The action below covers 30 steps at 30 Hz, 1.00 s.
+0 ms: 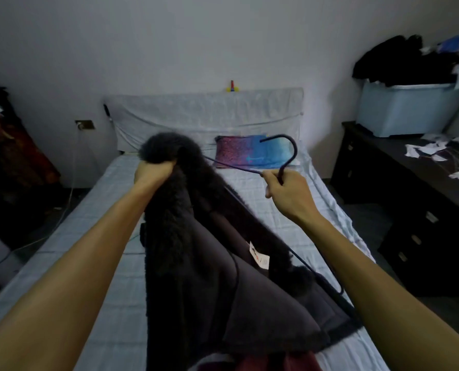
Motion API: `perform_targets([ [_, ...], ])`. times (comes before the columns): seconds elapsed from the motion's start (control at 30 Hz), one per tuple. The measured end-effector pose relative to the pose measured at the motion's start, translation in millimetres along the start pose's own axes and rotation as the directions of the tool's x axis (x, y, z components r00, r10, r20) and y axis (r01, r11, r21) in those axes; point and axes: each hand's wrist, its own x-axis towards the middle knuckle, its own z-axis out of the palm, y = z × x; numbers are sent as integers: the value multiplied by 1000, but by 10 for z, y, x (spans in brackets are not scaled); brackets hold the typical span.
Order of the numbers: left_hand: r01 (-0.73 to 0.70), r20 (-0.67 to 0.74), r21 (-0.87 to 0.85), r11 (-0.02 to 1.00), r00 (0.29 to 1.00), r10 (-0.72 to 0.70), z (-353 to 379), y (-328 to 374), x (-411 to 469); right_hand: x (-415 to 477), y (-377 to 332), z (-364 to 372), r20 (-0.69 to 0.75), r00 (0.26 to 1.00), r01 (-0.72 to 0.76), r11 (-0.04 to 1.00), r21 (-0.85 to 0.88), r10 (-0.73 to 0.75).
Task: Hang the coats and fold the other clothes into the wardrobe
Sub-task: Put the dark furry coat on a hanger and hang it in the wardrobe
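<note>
Left hand (pixel 153 174): the fingers are curled tight round the fur collar of the coat (pixel 196 263), which is gripped and held up over the bed (pixel 110 236).
Right hand (pixel 287 191): the fingers are closed round the stem of the hanger (pixel 295 148), just under its hook.
Coat: dark and fur-trimmed, it is hung from the left hand and draped down between the two forearms; the smooth lining is turned upward, and a white tag (pixel 259 257) is seen below the right hand.
Hanger: thin and dark; the hook is raised above the right hand, one wire arm is run toward the left hand, and the other is trailed back beside the right forearm.
Pillow (pixel 249 153): laid beyond the right hand, at the head of the bed.
Storage box (pixel 402 111): set well to the right of the right hand on a dark dresser (pixel 410 210) and heaped with dark clothes.
</note>
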Motion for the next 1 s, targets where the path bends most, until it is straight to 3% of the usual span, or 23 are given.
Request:
perform_targets([
  [0.1, 122, -25, -106, 987, 992, -125, -140, -73, 116, -30, 56, -6, -14, 998, -51, 992, 119, 53],
  [0.2, 103, -53, -138, 985, 992, -111, -158, -125, 147, 14, 83, -49, 9, 998, -60, 971, 232, 60],
  [0.33, 112, -119, -172, 979, 984, -133, -169, -193, 126, 37, 99, -36, 137, 990, -50, 980, 193, 24],
  [0.47, 97, -199, -189, 977, 971, -135, -256, -281, 121, 97, 235, -83, 131, 991, -60, 976, 211, 33],
  [0.53, 72, -204, -177, 982, 973, -108, -267, -303, 96, 109, 317, -160, 208, 976, -101, 974, 204, 58],
  [0.6, 31, -167, -125, 992, 985, -52, -210, -298, 61, 94, 367, -206, 278, 958, -104, 990, 94, 75],
  [0.7, -122, -76, -46, 991, 990, 119, -46, -188, -50, 8, 351, -106, 269, 962, -37, 997, -64, 53],
  [0.83, -279, 12, -93, 956, 959, 282, 179, 59, -285, -109, 281, 248, 210, 977, -37, 999, -34, 43],
  [1.0, -450, 163, -15, 893, 880, 446, 265, 204, -656, -151, 253, 433, -23, 995, -94, 989, 116, 97],
])
